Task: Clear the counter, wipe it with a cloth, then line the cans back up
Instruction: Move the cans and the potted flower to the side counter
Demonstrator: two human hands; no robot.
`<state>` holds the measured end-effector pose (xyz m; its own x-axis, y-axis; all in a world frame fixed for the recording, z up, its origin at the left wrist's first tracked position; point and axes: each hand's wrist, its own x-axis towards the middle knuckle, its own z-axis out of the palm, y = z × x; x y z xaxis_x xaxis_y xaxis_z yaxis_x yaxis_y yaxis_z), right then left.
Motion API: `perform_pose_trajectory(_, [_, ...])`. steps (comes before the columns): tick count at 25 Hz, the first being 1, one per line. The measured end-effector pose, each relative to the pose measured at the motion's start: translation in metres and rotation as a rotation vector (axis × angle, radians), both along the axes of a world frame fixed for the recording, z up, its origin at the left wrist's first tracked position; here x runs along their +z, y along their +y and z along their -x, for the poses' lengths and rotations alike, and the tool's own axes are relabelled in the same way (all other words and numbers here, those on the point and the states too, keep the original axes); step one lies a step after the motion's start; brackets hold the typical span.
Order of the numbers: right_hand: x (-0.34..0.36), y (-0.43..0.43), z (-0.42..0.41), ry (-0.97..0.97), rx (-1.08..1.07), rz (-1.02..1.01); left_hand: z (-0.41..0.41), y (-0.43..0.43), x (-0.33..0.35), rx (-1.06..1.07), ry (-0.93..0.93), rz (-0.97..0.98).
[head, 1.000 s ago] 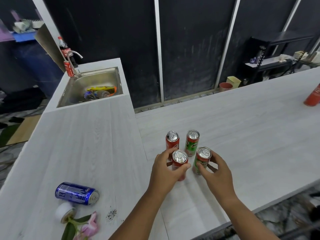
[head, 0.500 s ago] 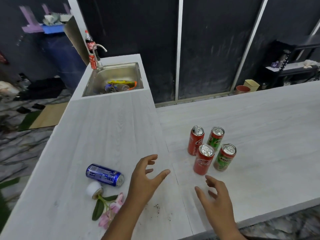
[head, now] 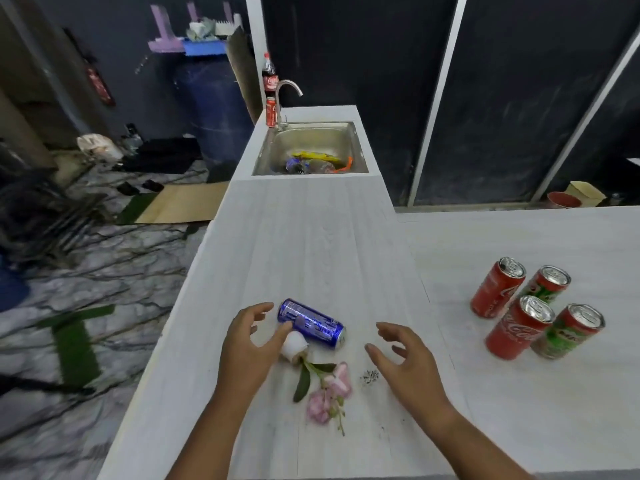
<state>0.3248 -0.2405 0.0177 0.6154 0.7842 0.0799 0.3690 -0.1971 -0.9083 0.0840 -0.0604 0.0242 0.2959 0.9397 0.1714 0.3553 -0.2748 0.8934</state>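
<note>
Both hands hover spread and empty, the left hand [head: 247, 344] just beside the blue can [head: 311, 323] lying on its side on the counter [head: 311, 244], which looks light, smooth and prone to roll, best gripped around its middle.

Blue can [head: 311, 323]: on its side on the counter [head: 311, 244]
Left hand [head: 247, 348]: spread, just beside it
Right hand [head: 407, 362]: spread, empty
Four cans [head: 535, 308]: upright, clustered right

Right of the sink-side counter [head: 311, 237]: two red cans [head: 497, 287], two green cans [head: 547, 284]. One blue can [head: 311, 323]. One flower sprig [head: 325, 393]. Perhaps two bottles inside the sink [head: 311, 147].
</note>
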Motion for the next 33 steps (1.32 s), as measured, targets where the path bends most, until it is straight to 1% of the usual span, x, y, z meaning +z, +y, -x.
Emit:
perform_pose_trajectory(1, [-0.001, 0.011, 0.006, -0.003, 0.019, 0.031, 0.016, 0.004, -0.011, 0.018, 0.058, -0.020])
perform_pose_trajectory(3, [-0.003, 0.036, 0.018, -0.020, 0.083, 0.118, 0.051, 0.010, -0.032, 0.022, 0.233, -0.101])
perform_pose_trajectory(6, [-0.008, 0.067, 0.028, -0.018, 0.162, 0.254, 0.083, 0.019, -0.064, -0.103, 0.493, -0.312])
perform_pose_trajectory(8, [-0.010, 0.080, 0.032, -0.101, 0.182, 0.326, 0.090, 0.021, -0.075, -0.142, 0.566, -0.354])
perform_pose_trajectory(10, [-0.010, 0.086, 0.035, -0.172, 0.179, 0.335, 0.090, 0.022, -0.079, -0.145, 0.567, -0.364])
perform_pose_trajectory(11, [-0.010, 0.089, 0.039, -0.163, 0.167, 0.312, 0.092, 0.023, -0.080, -0.143, 0.562, -0.367])
perform_pose_trajectory(14, [-0.009, 0.086, 0.039, -0.068, 0.090, 0.195, 0.091, 0.023, -0.079, -0.138, 0.555, -0.379])
perform_pose_trajectory(17, [-0.003, 0.080, 0.035, -0.029, -0.008, 0.096, 0.090, 0.020, -0.078, -0.136, 0.578, -0.380])
perform_pose_trajectory(20, [0.005, 0.068, 0.031, 0.046, -0.043, 0.009, 0.087, 0.018, -0.076, -0.121, 0.595, -0.371])
perform_pose_trajectory(22, [0.012, 0.059, 0.026, 0.062, -0.076, -0.053, 0.075, 0.021, -0.066, -0.087, 0.571, -0.341])
perform_pose_trajectory(25, [0.021, 0.044, 0.015, 0.079, -0.129, -0.128, 0.037, 0.023, -0.041, -0.028, 0.455, -0.291])
perform_pose_trajectory(27, [0.022, 0.032, 0.007, 0.101, -0.172, -0.149, 0.004, 0.016, -0.024, -0.070, 0.417, -0.332])
perform_pose_trajectory(29, [0.024, 0.016, -0.002, 0.123, -0.223, -0.165, -0.031, 0.002, -0.013, -0.157, 0.391, -0.384])
perform_pose_trajectory(33, [0.027, -0.022, -0.023, 0.113, -0.309, -0.194, -0.091, -0.033, -0.008, -0.317, 0.374, -0.452])
